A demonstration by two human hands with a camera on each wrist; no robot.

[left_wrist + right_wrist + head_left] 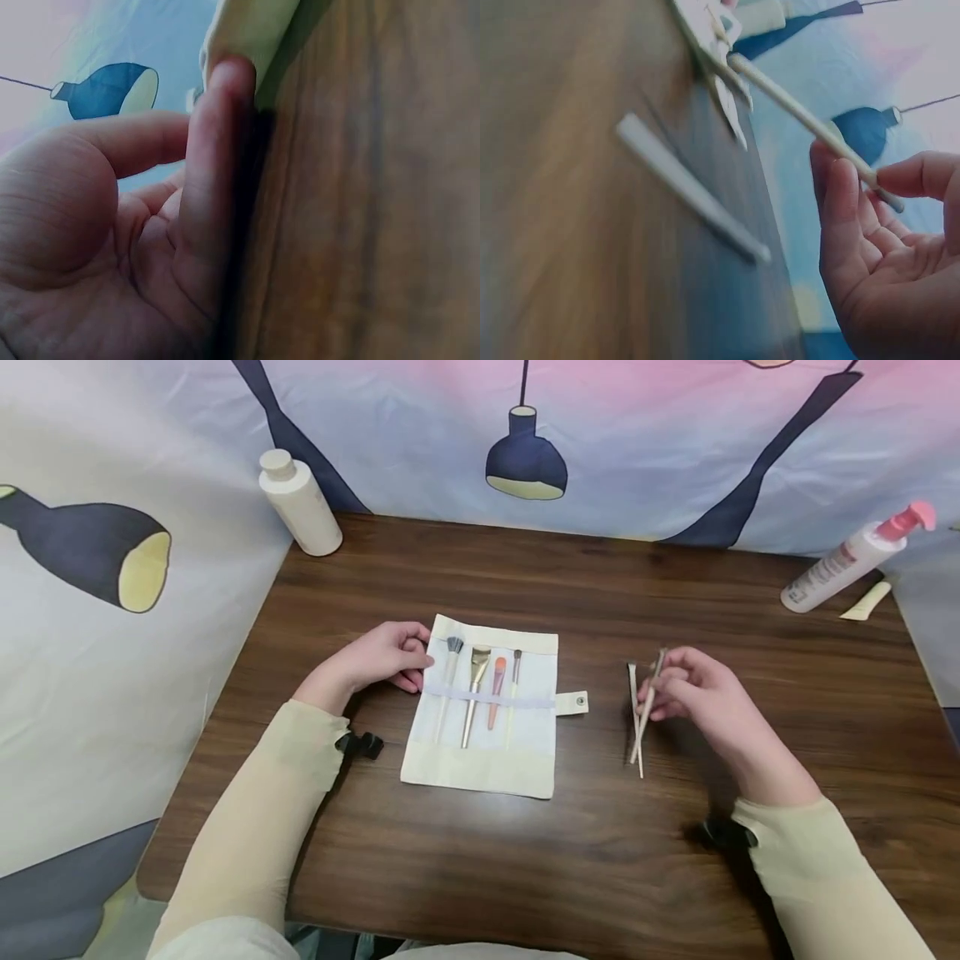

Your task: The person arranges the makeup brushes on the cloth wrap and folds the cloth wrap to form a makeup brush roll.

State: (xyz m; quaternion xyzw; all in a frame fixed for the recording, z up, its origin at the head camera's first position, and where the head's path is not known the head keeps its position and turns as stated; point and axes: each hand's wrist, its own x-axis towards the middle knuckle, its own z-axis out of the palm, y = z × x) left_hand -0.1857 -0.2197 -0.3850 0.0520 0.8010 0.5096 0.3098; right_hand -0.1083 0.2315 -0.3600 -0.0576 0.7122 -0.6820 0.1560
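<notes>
A cream cloth brush roll (480, 768) lies unfolded, with several makeup brushes, one of them a pink brush (497, 693), tucked under its elastic band. At its left edge my left hand (386, 656) pinches the cloth between thumb and fingers; the left wrist view shows a fingertip against the cloth edge (259, 34). To the right of the roll, my right hand (693, 689) holds a slim makeup brush (802, 116) by its bristle end, the handle slanting down. Another slim brush (690, 187) lies on the table just beneath it, crossed by the held one in the head view.
A strap with a snap (572, 703) sticks out from the roll's right side. A white bottle (300, 506) stands at the table's back left corner. At the back right are a pink-topped pump bottle (847, 564) and a small cream tube (866, 601).
</notes>
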